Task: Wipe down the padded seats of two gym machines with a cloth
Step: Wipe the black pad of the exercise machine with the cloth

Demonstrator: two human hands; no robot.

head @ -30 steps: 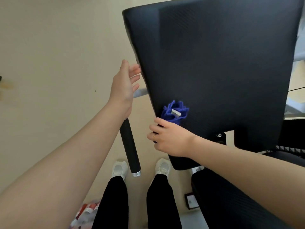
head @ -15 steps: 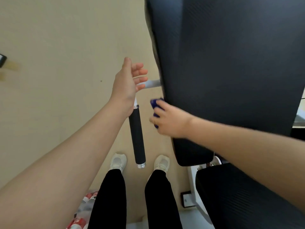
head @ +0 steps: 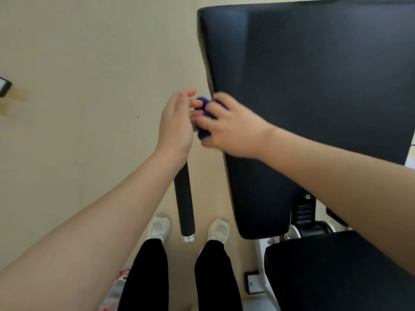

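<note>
A blue cloth [head: 202,133] is bunched between my two hands, just off the left edge of the black padded backrest [head: 314,90]. My right hand [head: 231,129] grips the cloth, and its fingers hide most of it. My left hand [head: 177,124] is beside the cloth with straight fingers, its fingertips touching the blue fabric. A second black pad, the seat [head: 336,272], lies low on the right under my right forearm.
A black foam-covered handle bar [head: 184,205] with a chrome end hangs below my left wrist. My legs and white shoes [head: 219,230] stand on the beige floor. A plastic bag [head: 116,288] lies by my left foot, and a small dark object [head: 4,86] sits at the far left.
My right hand has carried the cloth up and left, off the backrest's face to its left edge. My left hand has closed in and now touches the cloth.
</note>
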